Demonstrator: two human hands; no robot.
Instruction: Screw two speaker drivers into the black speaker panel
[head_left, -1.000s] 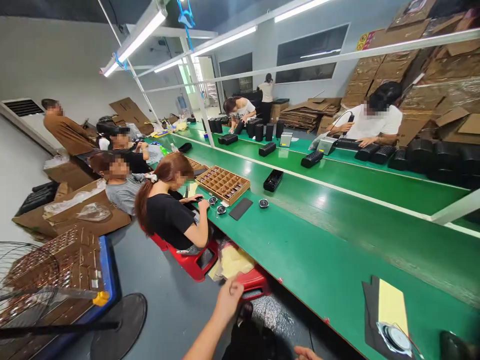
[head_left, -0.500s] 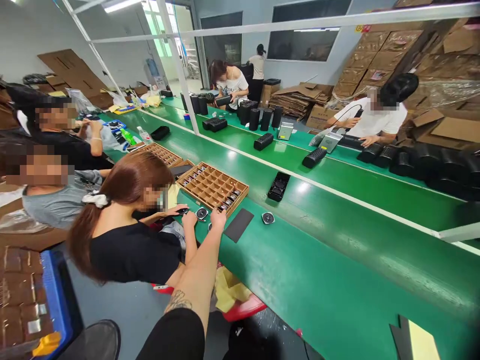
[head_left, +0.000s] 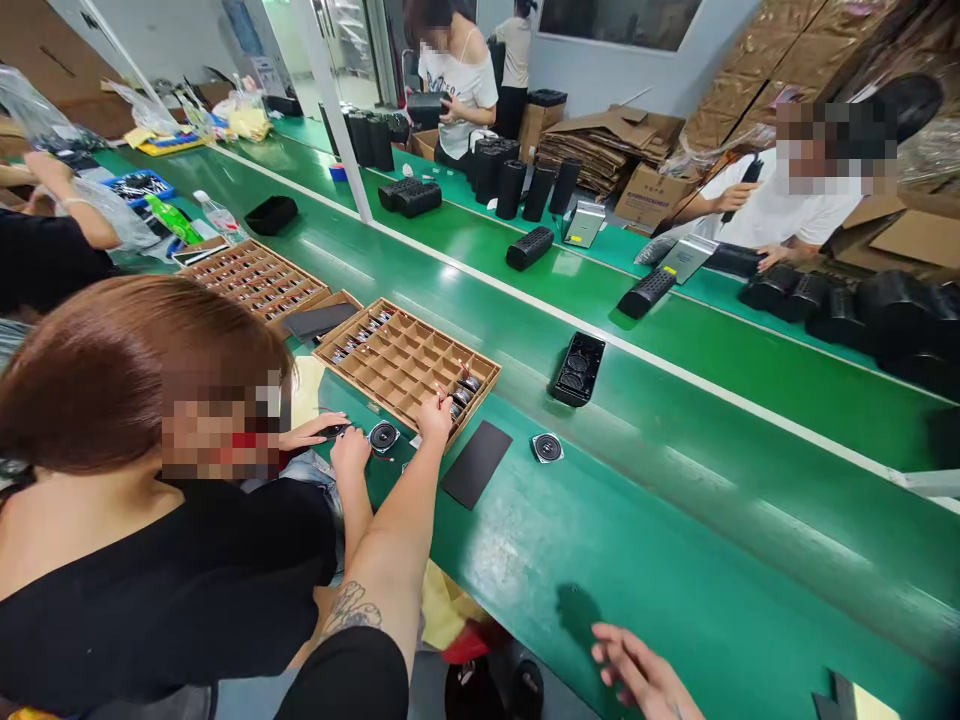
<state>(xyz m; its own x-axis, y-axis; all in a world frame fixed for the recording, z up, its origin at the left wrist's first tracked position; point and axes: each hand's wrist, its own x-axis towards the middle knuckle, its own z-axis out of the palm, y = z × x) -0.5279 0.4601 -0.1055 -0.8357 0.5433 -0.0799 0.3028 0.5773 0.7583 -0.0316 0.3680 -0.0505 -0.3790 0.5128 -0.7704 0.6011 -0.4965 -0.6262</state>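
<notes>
My left hand point(head_left: 435, 418) reaches into the near right corner of a divided cardboard tray point(head_left: 390, 365). Its fingers are closed at one of the small round speakers point(head_left: 466, 384) there; they partly hide it. My right hand point(head_left: 637, 668) hangs over the near table edge, fingers apart, holding nothing. A loose speaker point(head_left: 547, 448) lies face up on the green table, right of a flat black sheet point(head_left: 478, 464). Another speaker point(head_left: 384, 436) lies left of my left hand, beside a co-worker's hand point(head_left: 350, 452).
A black speaker housing point(head_left: 579, 368) lies on the green bench beyond the loose speaker. A second divided tray point(head_left: 259, 280) stands farther left. A co-worker point(head_left: 172, 560) sits close on my left. Dark and yellow sheets point(head_left: 855, 697) lie at the lower right.
My view has moved closer and tilted down. My right hand has come into view at the lower right. My left hand stays at the tray's corner with the speakers.
</notes>
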